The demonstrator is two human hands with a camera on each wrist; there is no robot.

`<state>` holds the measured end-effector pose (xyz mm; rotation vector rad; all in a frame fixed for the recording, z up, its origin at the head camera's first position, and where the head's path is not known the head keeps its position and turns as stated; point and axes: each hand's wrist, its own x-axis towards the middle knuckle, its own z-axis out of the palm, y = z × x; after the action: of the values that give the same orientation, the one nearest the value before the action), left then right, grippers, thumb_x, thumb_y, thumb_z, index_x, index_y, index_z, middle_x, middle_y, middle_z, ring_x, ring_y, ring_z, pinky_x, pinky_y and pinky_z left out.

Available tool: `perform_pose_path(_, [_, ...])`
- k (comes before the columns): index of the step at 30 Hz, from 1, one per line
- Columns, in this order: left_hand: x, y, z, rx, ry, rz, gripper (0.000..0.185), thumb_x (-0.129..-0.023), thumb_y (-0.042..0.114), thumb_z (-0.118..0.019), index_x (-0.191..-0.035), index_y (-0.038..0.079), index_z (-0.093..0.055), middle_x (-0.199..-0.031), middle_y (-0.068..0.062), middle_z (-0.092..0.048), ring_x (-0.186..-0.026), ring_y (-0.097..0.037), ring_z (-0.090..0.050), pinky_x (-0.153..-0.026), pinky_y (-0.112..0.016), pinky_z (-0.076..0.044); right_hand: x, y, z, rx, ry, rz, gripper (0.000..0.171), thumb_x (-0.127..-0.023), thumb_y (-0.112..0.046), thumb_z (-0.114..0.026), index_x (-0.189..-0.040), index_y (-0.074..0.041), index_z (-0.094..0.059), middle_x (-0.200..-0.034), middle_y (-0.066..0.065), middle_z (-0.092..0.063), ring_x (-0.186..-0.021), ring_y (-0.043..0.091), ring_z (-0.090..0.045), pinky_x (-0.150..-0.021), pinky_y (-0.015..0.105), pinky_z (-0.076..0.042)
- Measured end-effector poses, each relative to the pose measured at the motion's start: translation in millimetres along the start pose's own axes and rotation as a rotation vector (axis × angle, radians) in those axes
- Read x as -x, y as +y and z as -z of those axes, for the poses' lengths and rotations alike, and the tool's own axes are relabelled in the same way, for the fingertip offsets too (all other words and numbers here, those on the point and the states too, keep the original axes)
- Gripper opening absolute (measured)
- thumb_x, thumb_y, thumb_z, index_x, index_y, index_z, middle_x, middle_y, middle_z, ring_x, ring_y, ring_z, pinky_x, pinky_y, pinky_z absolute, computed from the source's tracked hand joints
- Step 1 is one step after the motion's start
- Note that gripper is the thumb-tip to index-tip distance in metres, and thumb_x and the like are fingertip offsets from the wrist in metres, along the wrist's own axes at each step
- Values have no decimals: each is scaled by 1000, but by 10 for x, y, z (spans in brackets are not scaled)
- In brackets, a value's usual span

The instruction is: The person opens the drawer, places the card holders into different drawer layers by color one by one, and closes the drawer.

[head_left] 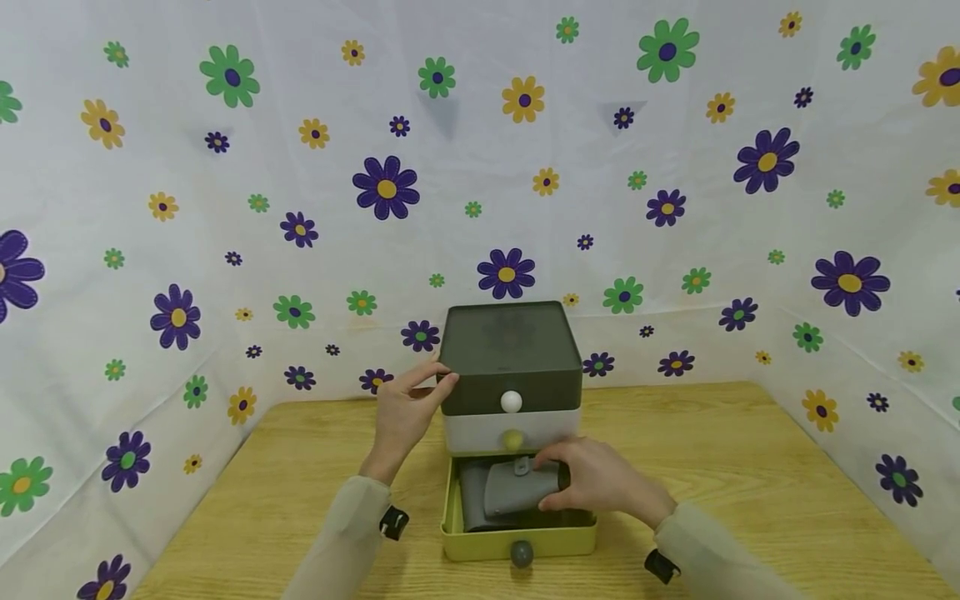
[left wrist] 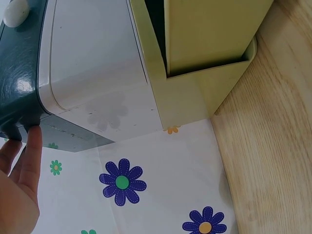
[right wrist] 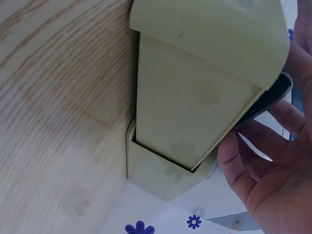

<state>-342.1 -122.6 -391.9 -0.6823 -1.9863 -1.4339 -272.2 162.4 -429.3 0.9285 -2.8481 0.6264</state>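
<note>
Three stacked drawers make up the small cabinet [head_left: 512,367] standing toward the back of the wooden table [head_left: 750,467]: dark grey on top with a white knob [head_left: 511,402], white in the middle with a yellowish knob [head_left: 513,439], and a yellow-green bottom drawer [head_left: 517,537] pulled out toward the person, its grey knob [head_left: 521,553] at the front. Left hand [head_left: 405,408] rests against the cabinet's top left corner, fingers fairly straight, fingertips [left wrist: 33,141] touching the dark top edge, grasping nothing. Right hand [head_left: 592,483] reaches over the open drawer from the cabinet's right, fingers curled around a grey folded pouch [head_left: 513,487] with a small tab. Pouch lies inside the drawer, just below the cabinet front, atop another dark grey item. Flower-print cloth [head_left: 225,208] hangs behind and to both sides of the cabinet.
</note>
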Motion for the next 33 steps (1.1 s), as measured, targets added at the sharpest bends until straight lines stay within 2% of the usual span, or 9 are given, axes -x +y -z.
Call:
perform_pose_path(8, [-2, 12, 8, 7, -3, 2, 13, -87, 28, -75, -96, 18, -78, -109, -4, -75, -105, -18, -70, -77, -43, -61, 19, -32, -5, 89, 11, 28, 48, -76, -43, -83, -116, -19, -73, -123, 3, -68, -117, 25, -59, -93, 45, -54])
perform_pose_path(14, [1, 9, 7, 10, -1, 7, 13, -88, 27, -75, -96, 18, -78, -108, -3, -75, -103, -19, -70, -77, -45, -61, 27, -18, -27, 159, 22, 69, 50, -75, -43, -83, -117, -18, -72, -125, 5, -68, -119, 26, -58, -93, 46, -54])
perform_pose_path(19, [-3, 16, -5, 10, 0, 14, 12, -87, 24, -76, -97, 17, -78, -106, -3, -75, -101, -19, -71, -78, -43, -61, 59, 3, -46, 194, 64, 104, 40, -78, -39, -82, -111, -17, -74, -120, 4, -69, -115, 24, -60, -92, 44, -55])
perform_pose_path(24, [-4, 30, -23, -6, 6, 37, 12, -86, 16, -76, -97, 11, -77, -108, -8, -75, -104, -22, -70, -79, -43, -61, 106, 12, -29, 183, 118, 90, 26, -84, -33, -77, -104, -18, -75, -107, -3, -72, -99, 15, -65, -81, 35, -57])
perform_pose_path(27, [9, 157, -19, -14, 4, 41, 13, -87, 11, -75, -97, 4, -76, -111, -15, -73, -106, -28, -69, -79, -48, -60, 124, 10, -15, 164, 136, 90, 20, -86, -31, -75, -101, -17, -75, -100, -6, -72, -89, 11, -67, -74, 31, -57])
perform_pose_path(31, [5, 141, -5, -16, 3, 18, 14, -88, 18, -75, -98, 9, -77, -112, -11, -73, -105, -25, -69, -78, -45, -61, 131, -10, 11, 138, 120, 89, 17, -88, -29, -74, -99, -17, -76, -95, -7, -74, -82, 7, -67, -69, 27, -56])
perform_pose_path(33, [0, 65, -4, -13, 5, 19, 14, -87, 22, -76, -98, 14, -78, -109, -6, -75, -104, -21, -70, -78, -42, -61, 133, -30, 15, 126, 104, 94, 16, -88, -28, -74, -98, -16, -76, -93, -7, -74, -80, 6, -66, -68, 25, -55])
